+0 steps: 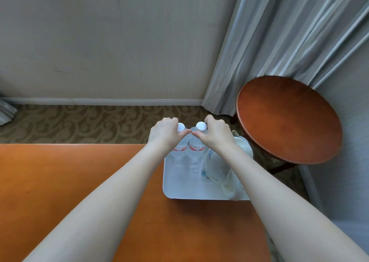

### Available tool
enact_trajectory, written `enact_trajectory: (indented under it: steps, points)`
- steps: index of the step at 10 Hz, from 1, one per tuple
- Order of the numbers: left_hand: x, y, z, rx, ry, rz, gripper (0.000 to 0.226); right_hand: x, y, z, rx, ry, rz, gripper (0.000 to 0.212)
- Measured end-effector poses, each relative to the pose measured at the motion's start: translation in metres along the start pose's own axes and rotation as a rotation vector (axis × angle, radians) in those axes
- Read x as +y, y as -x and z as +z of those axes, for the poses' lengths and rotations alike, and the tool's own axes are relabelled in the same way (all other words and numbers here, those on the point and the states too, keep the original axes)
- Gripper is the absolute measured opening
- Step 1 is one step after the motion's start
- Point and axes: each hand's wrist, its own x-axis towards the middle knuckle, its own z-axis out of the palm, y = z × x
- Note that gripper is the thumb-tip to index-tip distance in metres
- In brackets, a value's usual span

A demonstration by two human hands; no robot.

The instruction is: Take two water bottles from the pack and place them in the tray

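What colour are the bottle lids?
White, both caps, seen in the head view.

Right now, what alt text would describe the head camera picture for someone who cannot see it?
Two bare hands, left hand and right hand, each grip a capped water bottle, left bottle and right bottle, upright in a white tray on an orange table.

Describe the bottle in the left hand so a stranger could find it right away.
Start at the white tray on the orange table. Two white-capped bottles stand upright at its far edge. It is the left bottle, held by the left hand, farther from the white kettle.
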Motion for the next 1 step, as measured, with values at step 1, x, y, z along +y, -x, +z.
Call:
enact_trajectory:
  steps: [1]
  points:
    - [-0.0057,0.0044,-0.0058,0.057,0.087,0.000,0.053,-0.0008,0.0121,-0.0044,0.140,-0.047,-0.043,0.051]
